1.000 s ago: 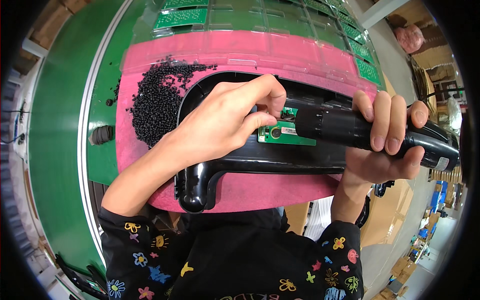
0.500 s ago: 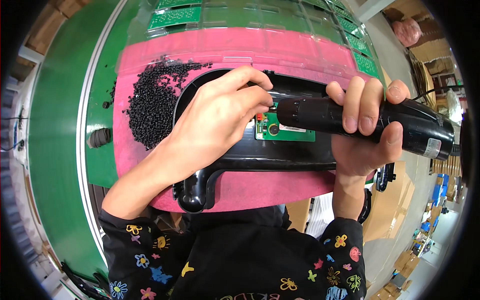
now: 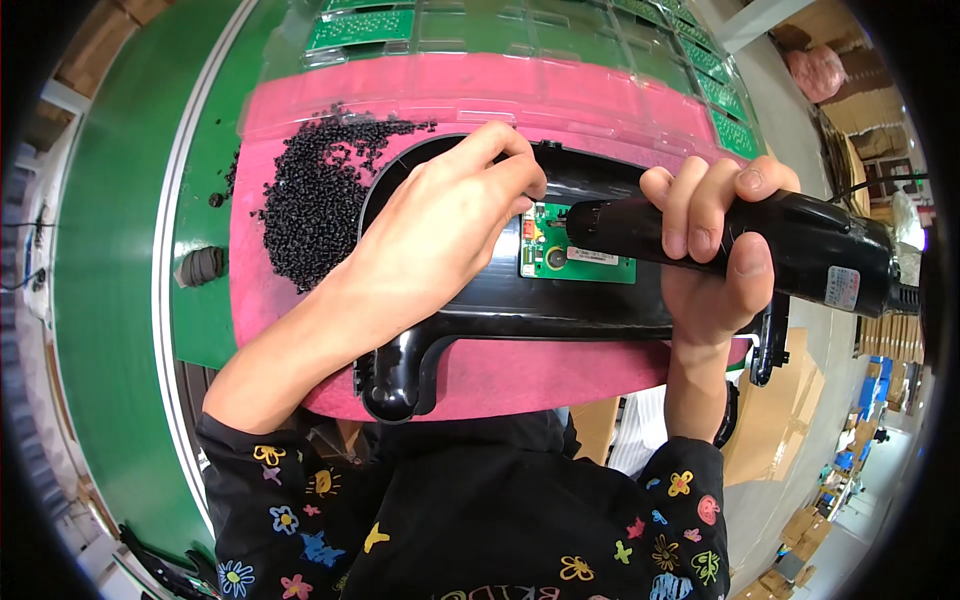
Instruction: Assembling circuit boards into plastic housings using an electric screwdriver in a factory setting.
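Note:
My right hand [image 3: 715,225] is wrapped round a black electric screwdriver [image 3: 805,240], held nearly level with its narrow end pointing left. That end hangs over a green circuit board [image 3: 600,270], which lies inside a long black plastic housing [image 3: 560,325]. My left hand [image 3: 445,225] reaches across the housing's left part, thumb and fingers bent together beside the board's upper left corner. Whatever its fingertips hold, if anything, is hidden. A red part and a round dark part show on the board. The screwdriver covers some of the board's upper side.
Left of the housing, many small black pieces [image 3: 315,210] are heaped on a pink mat [image 3: 520,385]. Clear plastic trays [image 3: 480,105] with green boards [image 3: 360,30] stand behind. A dark roll [image 3: 202,267] lies on the green surface [image 3: 125,300]. A cardboard box [image 3: 785,400] is at right.
My left fingertips have drawn back from the screwdriver's narrow end, uncovering more of the board's upper left. My right hand and the screwdriver's rear have shifted slightly; the grip stays closed.

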### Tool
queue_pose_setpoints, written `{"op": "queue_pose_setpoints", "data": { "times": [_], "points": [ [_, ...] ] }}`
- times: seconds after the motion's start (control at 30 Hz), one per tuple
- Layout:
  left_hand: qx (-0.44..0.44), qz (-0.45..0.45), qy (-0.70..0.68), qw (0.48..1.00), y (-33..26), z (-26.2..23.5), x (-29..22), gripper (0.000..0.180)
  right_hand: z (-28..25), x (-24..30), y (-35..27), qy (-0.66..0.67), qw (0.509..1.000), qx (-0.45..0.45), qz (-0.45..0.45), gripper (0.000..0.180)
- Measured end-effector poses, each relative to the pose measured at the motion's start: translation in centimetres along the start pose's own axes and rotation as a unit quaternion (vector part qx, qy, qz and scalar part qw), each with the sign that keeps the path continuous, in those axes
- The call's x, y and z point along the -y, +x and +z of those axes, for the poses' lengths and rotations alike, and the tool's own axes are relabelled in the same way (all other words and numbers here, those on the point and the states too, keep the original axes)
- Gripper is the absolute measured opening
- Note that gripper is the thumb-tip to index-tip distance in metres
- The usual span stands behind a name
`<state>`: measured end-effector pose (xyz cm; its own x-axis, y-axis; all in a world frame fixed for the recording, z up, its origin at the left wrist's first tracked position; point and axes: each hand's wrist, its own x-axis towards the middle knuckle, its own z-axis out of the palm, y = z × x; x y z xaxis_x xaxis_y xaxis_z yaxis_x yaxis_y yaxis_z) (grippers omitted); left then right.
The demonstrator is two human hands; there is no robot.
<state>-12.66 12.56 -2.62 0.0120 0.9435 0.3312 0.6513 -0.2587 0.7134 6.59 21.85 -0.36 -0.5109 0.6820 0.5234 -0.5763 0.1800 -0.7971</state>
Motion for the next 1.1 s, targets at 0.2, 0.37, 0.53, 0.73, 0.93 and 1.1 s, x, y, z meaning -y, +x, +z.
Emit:
{"op": "queue_pose_setpoints", "data": {
  "times": [0.2, 0.37, 0.53, 0.73, 0.93, 1.1],
  "points": [
    [0.033, -0.008, 0.034, 0.999, -0.2, -0.1, 0.1, 0.012, 0.2, -0.7, 0.8, 0.006, 1.0, 0.016, -0.006, 0.032],
    [0.037, -0.001, 0.031, 0.999, -0.3, -0.1, 0.4, 0.012, 1.8, -0.3, 2.9, -0.095, 0.989, 0.072, 0.084, 0.024],
    [0.046, -0.01, 0.027, 0.999, -0.3, 0.0, 0.6, 0.013, 2.8, -1.0, 4.4, -0.114, 0.983, 0.071, 0.122, 0.023],
    [0.054, -0.017, -0.01, 0.998, -0.5, 0.0, 0.8, 0.013, 3.4, -1.3, 3.9, -0.137, 0.984, 0.05, 0.106, 0.024],
    [0.076, -0.042, -0.046, 0.995, -0.5, -0.3, 0.5, 0.011, 1.7, -1.6, 2.3, 0.045, 0.998, 0.023, 0.03, 0.024],
    [0.083, -0.029, -0.042, 0.995, -0.4, -0.3, 0.2, 0.012, 0.7, 1.0, 1.9, 0.107, 0.994, 0.033, -0.004, 0.033]
  ]
}}
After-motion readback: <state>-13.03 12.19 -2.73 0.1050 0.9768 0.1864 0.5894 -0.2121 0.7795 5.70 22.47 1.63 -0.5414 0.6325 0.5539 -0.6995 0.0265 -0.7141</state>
